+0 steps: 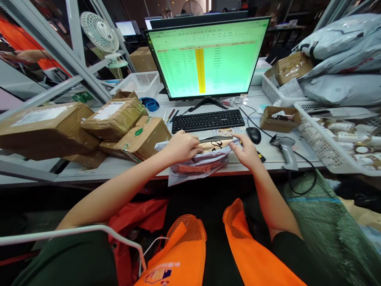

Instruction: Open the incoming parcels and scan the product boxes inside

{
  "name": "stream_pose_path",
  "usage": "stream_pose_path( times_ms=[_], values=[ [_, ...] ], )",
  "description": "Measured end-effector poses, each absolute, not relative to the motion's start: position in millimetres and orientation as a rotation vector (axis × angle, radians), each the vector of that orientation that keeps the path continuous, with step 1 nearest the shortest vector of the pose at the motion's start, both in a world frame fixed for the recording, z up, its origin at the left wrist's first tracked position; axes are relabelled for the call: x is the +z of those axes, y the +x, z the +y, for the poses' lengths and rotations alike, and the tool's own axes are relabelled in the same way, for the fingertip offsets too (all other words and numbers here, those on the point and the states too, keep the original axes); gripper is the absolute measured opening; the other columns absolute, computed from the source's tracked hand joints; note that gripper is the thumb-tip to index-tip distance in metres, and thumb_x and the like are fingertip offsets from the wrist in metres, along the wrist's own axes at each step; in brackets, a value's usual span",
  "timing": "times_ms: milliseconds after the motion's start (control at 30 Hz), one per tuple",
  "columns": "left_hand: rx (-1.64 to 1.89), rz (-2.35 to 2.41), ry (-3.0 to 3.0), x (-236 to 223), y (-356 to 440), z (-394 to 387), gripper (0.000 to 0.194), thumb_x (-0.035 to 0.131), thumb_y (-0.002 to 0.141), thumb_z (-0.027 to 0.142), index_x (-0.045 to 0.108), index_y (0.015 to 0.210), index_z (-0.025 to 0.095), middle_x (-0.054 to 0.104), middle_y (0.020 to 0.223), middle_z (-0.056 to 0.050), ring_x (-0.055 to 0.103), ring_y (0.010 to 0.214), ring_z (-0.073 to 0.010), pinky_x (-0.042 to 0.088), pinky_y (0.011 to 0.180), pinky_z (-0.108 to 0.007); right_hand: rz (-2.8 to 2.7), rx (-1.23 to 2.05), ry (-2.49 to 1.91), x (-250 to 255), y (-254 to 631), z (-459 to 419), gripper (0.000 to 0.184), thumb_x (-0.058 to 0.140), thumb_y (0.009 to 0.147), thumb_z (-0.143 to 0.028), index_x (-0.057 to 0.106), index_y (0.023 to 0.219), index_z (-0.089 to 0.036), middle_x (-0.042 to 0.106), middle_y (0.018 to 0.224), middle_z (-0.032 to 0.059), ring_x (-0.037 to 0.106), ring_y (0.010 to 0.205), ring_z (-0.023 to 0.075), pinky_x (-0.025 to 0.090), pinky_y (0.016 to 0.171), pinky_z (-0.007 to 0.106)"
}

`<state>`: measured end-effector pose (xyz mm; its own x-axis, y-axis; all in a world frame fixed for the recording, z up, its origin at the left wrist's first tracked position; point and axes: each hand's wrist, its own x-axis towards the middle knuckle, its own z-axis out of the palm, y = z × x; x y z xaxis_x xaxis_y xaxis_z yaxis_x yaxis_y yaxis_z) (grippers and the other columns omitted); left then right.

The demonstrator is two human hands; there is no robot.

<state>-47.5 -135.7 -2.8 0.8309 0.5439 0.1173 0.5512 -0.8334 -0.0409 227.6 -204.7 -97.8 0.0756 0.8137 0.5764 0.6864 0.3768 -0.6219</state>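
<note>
The monitor (235, 71) shows a spreadsheet in green with one column filled yellow, its entries too small to read, and the maker's name below the screen is too small to read surely. White labels sit on the large carton (56, 135) at far left and the brown box (119, 119) beside it, their print blurred; the taped box (149, 137) near the middle has a round green sticker. The bag (202, 169), a pale grey plastic one, is at the front edge of the surface (268, 163), just in front of the keyboard (208, 120); a cream-coloured item (218, 146) with black curved marks shows at its top. The left hand (185, 147) grips the bag's upper left edge, and the right hand (245, 151) pinches the upper right edge between thumb and fingers. On the right, a white basket (318, 147) holds many pale wrapped packets (351, 137), and beside it a small open box (278, 125) contains a few slips. A basket (269, 87) behind carries a worn carton (293, 68), with big grey parcels (342, 43) piled alongside. The mouse (253, 135) lies just beyond the right hand, and the scanner (285, 149) rests farther right, its cable looping over the front edge. At left, a metal frame (74, 67) crosses in front of the cartons, near a fan (99, 31).
</note>
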Motion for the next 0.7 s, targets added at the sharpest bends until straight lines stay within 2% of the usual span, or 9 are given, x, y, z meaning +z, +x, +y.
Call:
stream_pose_path(
  times_ms=[100,267,400,467,567,633,700],
  values=[
    [-0.343,-0.85,-2.96,-3,-57,-135,0.038,0.056,0.102,0.04,0.073,0.076,0.018,0.075,0.088,-0.006,0.07,0.086,-0.0207,0.033,0.072,-0.037,-1.62,0.311,-1.306,-105,233,-207,0.033,0.051,0.101,-0.048,0.068,0.102,-0.02,0.074,0.097,0.0091,0.067,0.089,0.0265,0.052,0.081,0.038],
    [-0.854,-1.014,-2.971,-6,-84,-141,0.035,0.056,0.098,0.043,0.081,0.09,0.02,0.08,0.097,-0.008,0.073,0.091,-0.0218,0.043,0.08,-0.036,-1.654,0.121,-1.298,-98,230,-204,0.039,0.044,0.102,-0.047,0.057,0.074,-0.023,0.063,0.074,0.0067,0.058,0.074,0.0243,0.047,0.076,0.039],
    [-1.411,-1.337,-2.777,-31,-102,-149,0.03,0.058,0.09,0.038,0.078,0.083,0.017,0.079,0.089,-0.009,0.071,0.083,-0.0208,0.051,0.079,-0.033,-1.635,0.446,-1.148,-99,212,-197,0.041,0.049,0.1,-0.055,0.064,0.081,-0.023,0.068,0.09,0.0073,0.063,0.088,0.0249,0.049,0.083,0.038],
    [-1.643,-1.496,-2.599,-42,-106,-150,0.032,0.056,0.089,0.04,0.075,0.08,0.016,0.077,0.086,-0.01,0.07,0.081,-0.0212,0.054,0.076,-0.032,-1.511,0.618,-1.131,-100,197,-191,0.046,0.051,0.098,-0.062,0.064,0.081,-0.022,0.067,0.086,0.0056,0.062,0.085,0.0246,0.049,0.08,0.037],
    [-1.616,-1.655,-2.61,-35,-112,-149,0.035,0.057,0.088,0.046,0.075,0.087,0.016,0.076,0.086,-0.009,0.069,0.082,-0.0215,0.056,0.077,-0.032,-1.346,0.747,-1.133,-84,181,-182,0.051,0.052,0.096,-0.07,0.064,0.085,-0.022,0.063,0.077,0.0021,0.058,0.077,0.022,0.047,0.072,0.033],
    [-1.443,-1.644,-2.774,-13,-115,-147,0.036,0.065,0.083,0.048,0.076,0.098,0.016,0.077,0.093,-0.007,0.07,0.087,-0.0228,0.057,0.082,-0.032,-1.397,0.713,-1.135,-60,178,-175,0.051,0.054,0.096,-0.071,0.062,0.082,-0.022,0.06,0.074,0.0005,0.055,0.074,0.02,0.042,0.068,0.031],
    [-1.358,-1.591,-2.866,12,-115,-145,0.046,0.075,0.076,0.051,0.076,0.107,0.016,0.078,0.102,-0.007,0.071,0.095,-0.0252,0.057,0.086,-0.033,-1.549,0.631,-1.14,-30,178,-169,0.052,0.055,0.096,-0.07,0.057,0.076,-0.022,0.054,0.07,-0.0008,0.051,0.07,0.018,0.037,0.064,0.03]
  ],
)
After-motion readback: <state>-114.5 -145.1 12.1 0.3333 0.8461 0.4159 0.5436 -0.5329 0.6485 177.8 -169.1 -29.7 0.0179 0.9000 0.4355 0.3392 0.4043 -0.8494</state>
